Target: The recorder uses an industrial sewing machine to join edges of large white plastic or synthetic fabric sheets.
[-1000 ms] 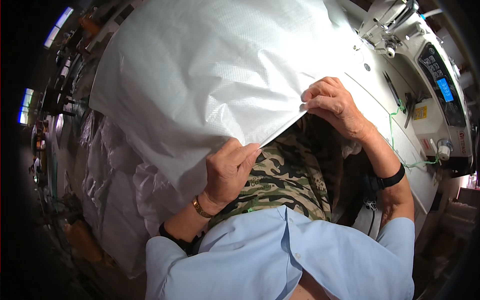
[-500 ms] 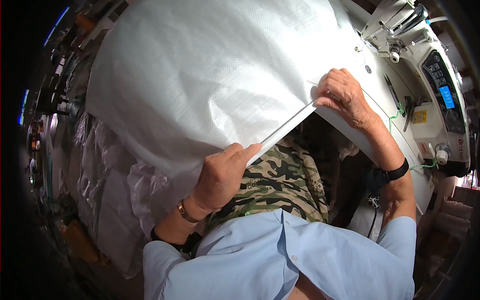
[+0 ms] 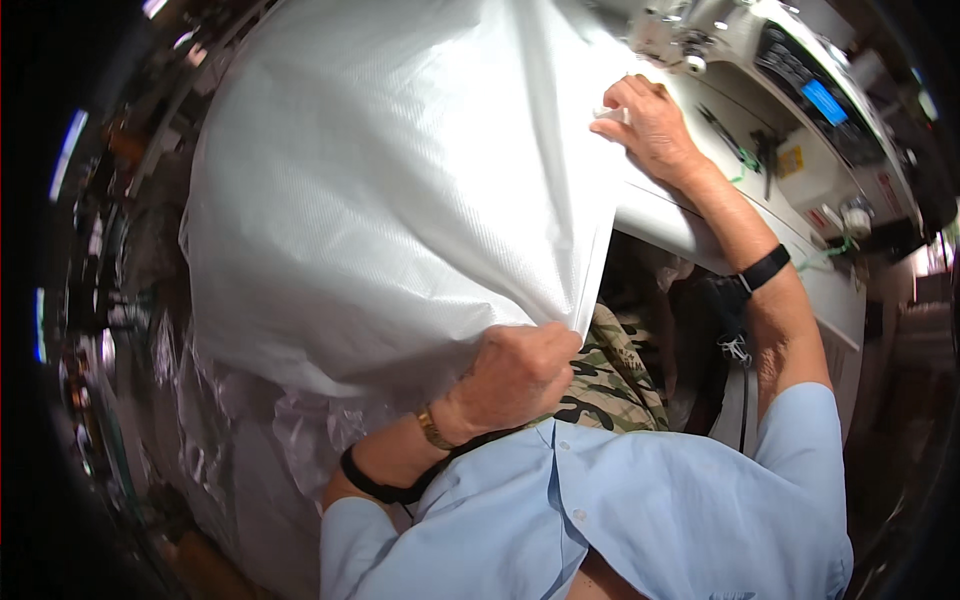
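A big sheet of white woven plastic fabric (image 3: 400,190) spreads over the table and hangs toward my lap. Its folded edge runs taut from my left hand up toward the sewing machine (image 3: 830,110). My left hand (image 3: 520,375) is closed on the near end of that edge, just above my camouflage-clad lap. Up by the machine's needle area, my right hand (image 3: 645,125) pinches the far part of the fabric between thumb and curled fingers. A bit of white cloth shows in that pinch.
Black thread snips (image 3: 722,132) with green thread lie on the white sewing table (image 3: 655,225), right of my right hand. The machine's panel with a lit blue screen stands at the upper right. More crumpled white plastic fabric (image 3: 290,470) hangs down at the left.
My right hand has moved up and left with the fabric, nearer the needle. My left hand has shifted right and down, and the edge between them now stands steeper. The view has turned somewhat.
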